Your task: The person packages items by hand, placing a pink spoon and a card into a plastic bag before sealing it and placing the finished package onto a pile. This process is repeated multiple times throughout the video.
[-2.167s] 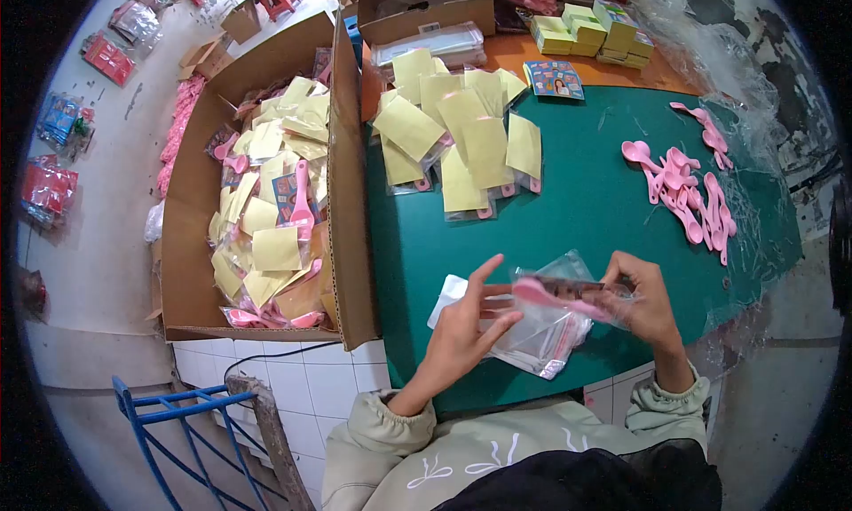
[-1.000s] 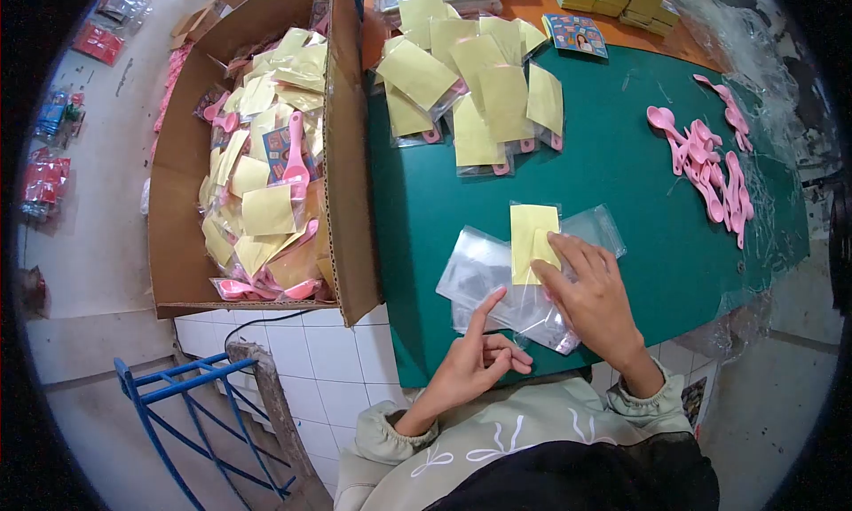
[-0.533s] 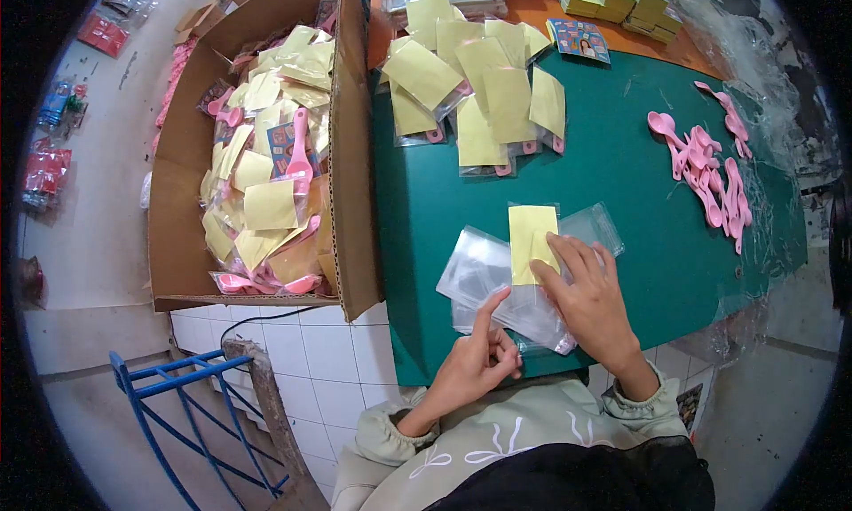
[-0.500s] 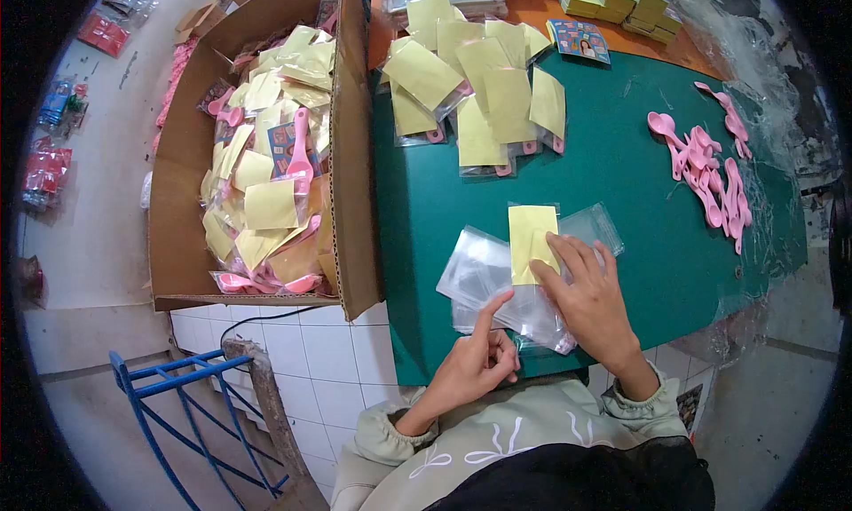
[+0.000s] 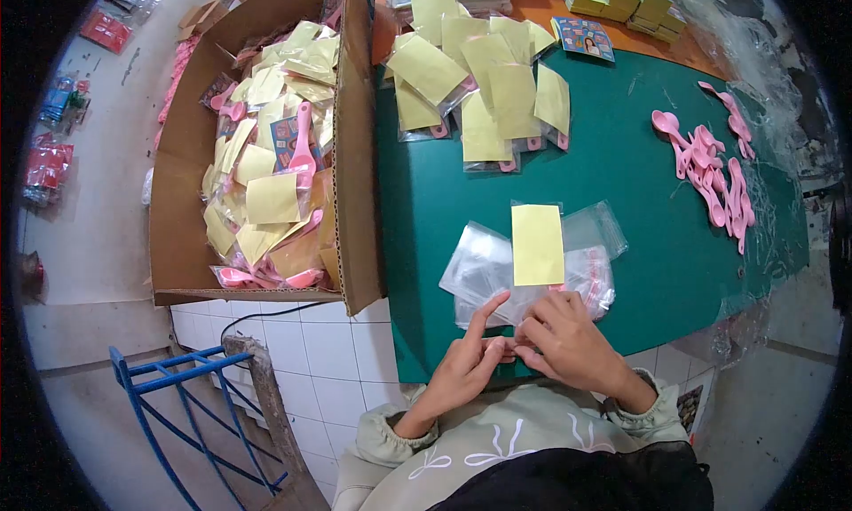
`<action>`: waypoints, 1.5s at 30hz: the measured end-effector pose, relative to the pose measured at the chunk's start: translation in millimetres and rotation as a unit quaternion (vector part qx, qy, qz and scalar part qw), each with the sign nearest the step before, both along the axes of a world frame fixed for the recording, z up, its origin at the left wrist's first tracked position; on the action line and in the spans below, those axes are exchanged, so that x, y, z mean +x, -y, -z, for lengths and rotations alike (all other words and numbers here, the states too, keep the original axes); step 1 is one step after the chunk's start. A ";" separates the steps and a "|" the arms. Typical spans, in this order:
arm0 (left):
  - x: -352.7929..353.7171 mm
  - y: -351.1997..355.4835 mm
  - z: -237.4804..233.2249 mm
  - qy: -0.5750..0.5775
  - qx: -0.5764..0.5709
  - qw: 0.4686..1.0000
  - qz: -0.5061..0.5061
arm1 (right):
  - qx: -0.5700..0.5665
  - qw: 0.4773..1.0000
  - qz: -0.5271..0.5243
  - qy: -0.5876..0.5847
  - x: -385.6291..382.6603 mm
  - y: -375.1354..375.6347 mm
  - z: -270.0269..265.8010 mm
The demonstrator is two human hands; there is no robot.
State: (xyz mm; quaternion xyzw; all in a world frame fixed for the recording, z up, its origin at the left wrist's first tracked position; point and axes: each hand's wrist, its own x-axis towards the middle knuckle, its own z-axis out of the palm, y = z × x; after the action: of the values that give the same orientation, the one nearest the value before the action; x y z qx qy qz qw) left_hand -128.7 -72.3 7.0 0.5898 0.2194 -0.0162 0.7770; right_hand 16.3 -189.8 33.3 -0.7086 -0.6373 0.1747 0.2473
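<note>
A yellow card (image 5: 538, 245) lies over a fan of clear plastic bags (image 5: 473, 264) near the front edge of the green table. A bit of pink shows just under the card's lower edge. My left hand (image 5: 470, 360) is at the bags' lower edge, its index finger stretched out and the other fingers bent. Beside it, touching or nearly so, my right hand (image 5: 568, 347) has its fingers curled together over the lower bags. What its fingertips pinch, if anything, is too small to make out.
An open cardboard box (image 5: 358, 156) at the left holds many bagged cards and pink spoons. Filled bags with yellow cards (image 5: 486, 129) lie at the back of the table. Loose pink spoons (image 5: 710, 169) are on the right. A blue metal frame (image 5: 182, 378) stands lower left.
My right hand has moved down off the yellow card to the bags' lower edge, and its fingers have curled in. My left hand has shifted slightly, close to it.
</note>
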 end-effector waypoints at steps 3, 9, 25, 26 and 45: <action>4.1 -1.3 -4.8 0.012 -0.009 1.000 -0.006 | 0.013 1.000 -0.019 0.019 0.8 -1.2 -0.9; 30.3 -10.9 -5.5 -0.010 0.090 0.996 0.026 | 0.045 0.987 -0.043 0.149 -1.6 1.1 -2.4; 52.1 -10.1 -10.4 -0.007 0.044 0.999 0.029 | 0.174 0.908 0.317 -0.210 247.5 139.5 -52.0; 50.1 -10.1 -5.4 0.007 0.047 0.998 0.041 | 0.097 0.891 0.439 0.058 303.0 186.9 -15.3; 32.1 -5.0 -16.1 0.016 0.087 0.996 0.031 | 0.140 0.981 0.110 -0.072 35.6 33.2 18.2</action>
State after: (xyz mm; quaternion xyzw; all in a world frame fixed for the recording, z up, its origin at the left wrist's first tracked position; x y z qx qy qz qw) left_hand -96.6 -67.4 23.1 0.6620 0.1888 -0.0118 0.7253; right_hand 51.9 -223.0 15.1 -0.7185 -0.5540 0.1057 0.4071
